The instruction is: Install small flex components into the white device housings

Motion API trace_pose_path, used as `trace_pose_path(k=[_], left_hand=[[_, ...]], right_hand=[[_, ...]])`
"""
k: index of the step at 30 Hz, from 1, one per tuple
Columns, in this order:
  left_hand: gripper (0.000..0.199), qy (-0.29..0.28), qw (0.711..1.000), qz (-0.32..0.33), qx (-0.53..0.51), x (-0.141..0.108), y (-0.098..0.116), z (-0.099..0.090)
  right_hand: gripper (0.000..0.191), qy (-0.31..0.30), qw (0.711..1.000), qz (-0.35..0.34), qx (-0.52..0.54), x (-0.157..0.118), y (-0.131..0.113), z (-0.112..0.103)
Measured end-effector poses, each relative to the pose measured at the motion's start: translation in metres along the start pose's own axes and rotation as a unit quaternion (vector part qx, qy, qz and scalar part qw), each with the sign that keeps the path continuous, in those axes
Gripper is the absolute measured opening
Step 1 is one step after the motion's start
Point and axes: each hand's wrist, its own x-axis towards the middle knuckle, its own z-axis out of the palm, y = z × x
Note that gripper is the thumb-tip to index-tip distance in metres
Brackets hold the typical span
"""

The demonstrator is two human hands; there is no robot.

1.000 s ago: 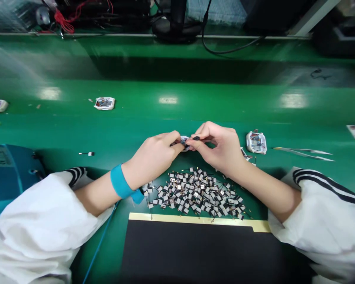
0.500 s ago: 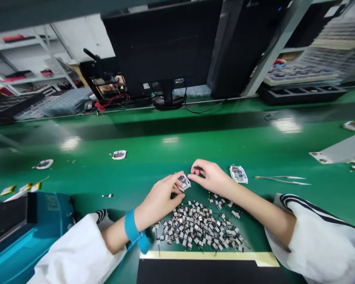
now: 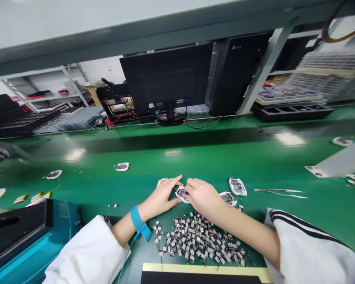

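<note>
My left hand [image 3: 162, 198], with a blue strap on its wrist, grips the left side of a small white-framed circuit unit [image 3: 182, 194]. The fingers of my right hand [image 3: 201, 196] are bent together over the unit's right side; whether they pinch a small part is hidden. Just below lies a pile of small grey-and-black components with short leads [image 3: 199, 238]. Beside my right forearm are two more white-framed units, one partly behind the forearm [image 3: 228, 198] and one a little farther back [image 3: 237, 186].
Metal tweezers [image 3: 279, 193] lie at the right. A teal-and-black box [image 3: 62, 221] stands at the lower left, near yellow-edged pieces [image 3: 37, 196]. More units [image 3: 122, 167] lie along the green bench, with a monitor [image 3: 168, 79] and black tray [image 3: 292, 112] behind.
The view has tilted upward. My right hand has closed in over the unit at my left hand. A second unit now shows beside my right forearm. At the far left, something grey has come into view.
</note>
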Motion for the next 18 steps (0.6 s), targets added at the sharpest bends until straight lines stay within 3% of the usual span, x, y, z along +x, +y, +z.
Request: trace_pose_path(k=[9, 13, 18], left_hand=[[0.063, 0.063, 0.986, 0.005, -0.154, 0.0, 0.001, 0.005], [0.066, 0.075, 0.983, 0.002, -0.17, -0.001, 0.002, 0.006], [0.068, 0.072, 0.983, 0.008, -0.17, -0.001, 0.004, 0.005]], right_hand=[[0.004, 0.027, 0.999, -0.028, -0.028, 0.001, 0.004, -0.001], [0.012, 0.088, 0.992, -0.075, -0.049, 0.0, 0.009, -0.001], [0.017, 0.129, 0.99, -0.052, 0.004, 0.001, 0.01, 0.001]])
